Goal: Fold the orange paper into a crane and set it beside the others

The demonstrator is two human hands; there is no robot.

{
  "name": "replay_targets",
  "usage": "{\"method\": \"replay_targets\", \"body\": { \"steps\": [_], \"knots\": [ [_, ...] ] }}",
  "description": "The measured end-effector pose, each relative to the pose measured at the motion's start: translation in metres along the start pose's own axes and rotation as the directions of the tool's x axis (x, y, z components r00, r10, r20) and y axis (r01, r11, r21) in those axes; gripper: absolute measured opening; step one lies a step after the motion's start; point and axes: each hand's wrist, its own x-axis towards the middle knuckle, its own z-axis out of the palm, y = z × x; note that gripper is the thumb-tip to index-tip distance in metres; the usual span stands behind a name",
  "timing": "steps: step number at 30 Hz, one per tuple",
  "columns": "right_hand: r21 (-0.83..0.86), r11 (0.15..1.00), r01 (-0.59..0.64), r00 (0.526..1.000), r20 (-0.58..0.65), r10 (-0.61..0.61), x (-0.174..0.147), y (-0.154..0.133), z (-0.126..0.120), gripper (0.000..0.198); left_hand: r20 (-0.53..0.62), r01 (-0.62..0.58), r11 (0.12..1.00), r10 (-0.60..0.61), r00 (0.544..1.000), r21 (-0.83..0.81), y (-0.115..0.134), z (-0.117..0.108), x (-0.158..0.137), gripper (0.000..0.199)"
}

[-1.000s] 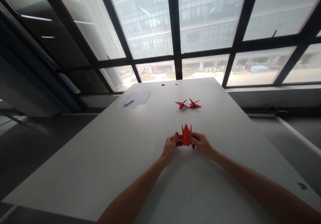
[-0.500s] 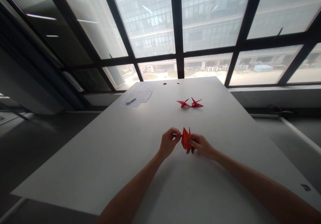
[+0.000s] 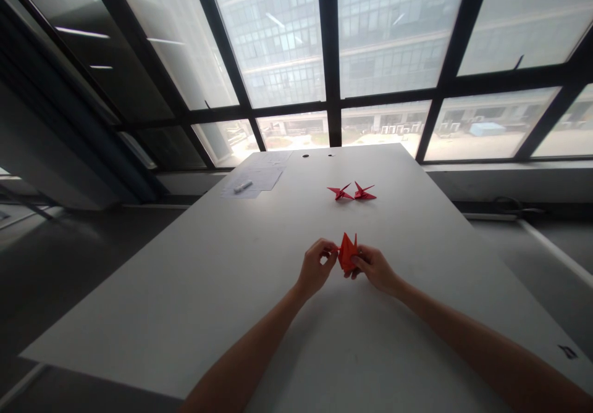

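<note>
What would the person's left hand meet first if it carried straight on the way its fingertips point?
The left hand points right, so first the folded red paper it pinches, then probably the right hand behind.

Folded piece (image 3: pixel 348 252): thin red paper, matt, sharp creases. Two finished cranes (image 3: pixel 352 192): same matt red paper. Worktop (image 3: pixel 208 289): smooth pale grey laminate, matt, faint scuffs. Sheets (image 3: pixel 259 178) at far edge: plain white paper. Window glass glossy, frames dark metal.
</note>
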Motion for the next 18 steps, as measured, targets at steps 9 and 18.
{"method": "replay_targets", "body": {
  "steps": [9,18],
  "knots": [
    [-0.061,0.997,0.038,0.999,0.020,-0.037,0.000,0.007,-0.004,0.032,0.005,0.020,0.999,-0.019,1.000,-0.030,0.008,-0.002,0.000,0.014],
    [-0.133,0.989,0.060,0.998,-0.007,-0.061,0.000,0.006,-0.003,0.030,-0.069,0.201,0.941,-0.227,0.971,-0.271,-0.006,0.003,0.000,0.027]
  ]
}}
